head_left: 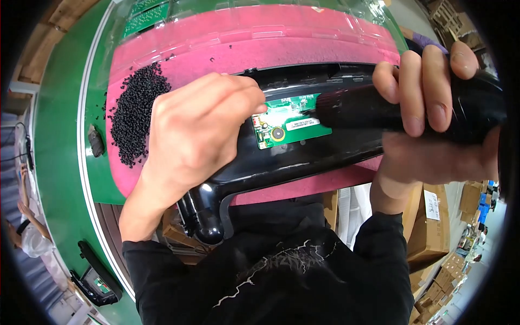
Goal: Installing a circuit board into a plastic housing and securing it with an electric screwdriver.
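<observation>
A long black plastic housing [319,153] lies across the pink mat, its rounded end toward me at the left. Inside it sits a green circuit board [276,138] with a white label and a round part. My right hand [420,89] grips a black electric screwdriver [357,108], its bit pointing left over the board. Over the housing's left part, my left hand [197,124] is closed, fingertips at the board's upper left edge; whatever they pinch is hidden. A heap of small black parts [138,111], apparently screws, lies left of that hand.
The pink mat [292,51] rests on a green table [62,135] under a clear plastic tray [244,35]. More green boards [146,20] lie at the far left. Another black housing [97,276] is at the near left. Cardboard boxes [433,233] stand at the right.
</observation>
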Demonstrator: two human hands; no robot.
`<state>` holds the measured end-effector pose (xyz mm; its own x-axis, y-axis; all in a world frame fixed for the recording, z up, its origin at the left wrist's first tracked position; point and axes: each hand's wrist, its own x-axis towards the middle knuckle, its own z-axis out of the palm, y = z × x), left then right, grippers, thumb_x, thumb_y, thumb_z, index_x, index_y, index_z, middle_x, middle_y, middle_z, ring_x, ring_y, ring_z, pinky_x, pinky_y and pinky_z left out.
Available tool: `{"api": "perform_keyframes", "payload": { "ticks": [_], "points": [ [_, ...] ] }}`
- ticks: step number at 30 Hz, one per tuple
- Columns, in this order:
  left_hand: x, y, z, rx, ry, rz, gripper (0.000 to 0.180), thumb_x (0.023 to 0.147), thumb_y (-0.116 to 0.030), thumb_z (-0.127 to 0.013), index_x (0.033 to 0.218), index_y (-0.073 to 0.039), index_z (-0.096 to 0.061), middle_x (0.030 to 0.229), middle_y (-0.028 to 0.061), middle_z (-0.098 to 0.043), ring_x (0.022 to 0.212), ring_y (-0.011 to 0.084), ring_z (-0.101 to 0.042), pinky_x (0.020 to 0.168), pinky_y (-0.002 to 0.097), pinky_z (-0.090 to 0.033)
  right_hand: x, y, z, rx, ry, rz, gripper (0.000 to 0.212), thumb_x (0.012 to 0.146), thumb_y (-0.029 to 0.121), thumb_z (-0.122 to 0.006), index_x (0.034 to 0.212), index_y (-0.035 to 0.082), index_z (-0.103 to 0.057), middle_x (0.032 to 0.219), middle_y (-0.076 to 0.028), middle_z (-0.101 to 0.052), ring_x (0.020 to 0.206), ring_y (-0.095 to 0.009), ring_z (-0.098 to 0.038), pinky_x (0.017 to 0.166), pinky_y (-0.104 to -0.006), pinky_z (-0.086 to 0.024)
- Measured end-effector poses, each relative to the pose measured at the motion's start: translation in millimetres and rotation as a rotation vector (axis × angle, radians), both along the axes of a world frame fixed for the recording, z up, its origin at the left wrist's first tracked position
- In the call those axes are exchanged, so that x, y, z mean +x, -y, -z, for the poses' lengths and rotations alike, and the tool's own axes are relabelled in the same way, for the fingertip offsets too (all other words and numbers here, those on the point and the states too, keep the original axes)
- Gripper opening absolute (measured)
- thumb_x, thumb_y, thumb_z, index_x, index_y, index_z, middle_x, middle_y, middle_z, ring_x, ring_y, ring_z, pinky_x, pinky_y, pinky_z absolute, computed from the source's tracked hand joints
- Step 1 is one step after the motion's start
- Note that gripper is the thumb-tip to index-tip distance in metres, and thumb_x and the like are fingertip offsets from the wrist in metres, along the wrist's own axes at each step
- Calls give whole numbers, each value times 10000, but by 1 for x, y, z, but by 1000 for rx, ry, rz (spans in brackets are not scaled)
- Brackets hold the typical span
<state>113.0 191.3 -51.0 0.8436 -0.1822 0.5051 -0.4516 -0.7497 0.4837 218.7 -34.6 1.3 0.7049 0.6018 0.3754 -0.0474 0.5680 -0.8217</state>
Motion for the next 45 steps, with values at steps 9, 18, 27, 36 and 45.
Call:
{"api": "perform_keyframes", "payload": {
  "ticks": [9, 18, 27, 36, 45],
  "points": [
    [1, 0, 9, -172, -311, 237, 125, 779, -88, -753, 863, -19, -691, 811, 75, -711, 694, 229, -643, 620, 339, -527, 18, -8, 18, -243, -48, 144, 473, 907, 510, -488, 1015, 52, -539, 694, 1, -499, 564, -113, -420, 660, -306, -362],
    [3, -5, 13, -70, -448, 212, 111, 824, -93, -721, 895, -18, -680, 860, 95, -728, 742, 261, -692, 645, 350, -549, 25, -17, 22, -257, -90, 118, 460, 902, 507, -493, 999, 60, -540, 671, 8, -482, 550, -102, -405, 644, -302, -353],
    [-2, -18, 2, -134, -626, 193, 100, 859, -72, -685, 939, -13, -676, 851, 120, -731, 634, 276, -692, 619, 356, -545, 20, -37, 21, -300, -8, 97, 444, 924, 472, -513, 1001, 37, -557, 653, 7, -473, 524, -94, -384, 606, -280, -351],
    [-26, -39, -7, -160, -475, 189, 101, 858, -103, -710, 901, -13, -700, 833, 114, -733, 709, 250, -711, 606, 332, -534, -24, -56, -23, 17, -89, -43, 482, 854, 517, -610, 1027, 74, -526, 704, 29, -503, 565, -96, -442, 650, -281, -349],
    [-36, -48, -16, -538, -443, 243, 111, 822, -62, -743, 904, 7, -715, 793, 78, -731, 654, 129, -672, 560, 267, -493, -57, -72, -40, 267, -89, -12, 460, 746, 448, -704, 974, 98, -511, 676, 44, -524, 531, -81, -489, 665, -265, -384]
  ]
}}
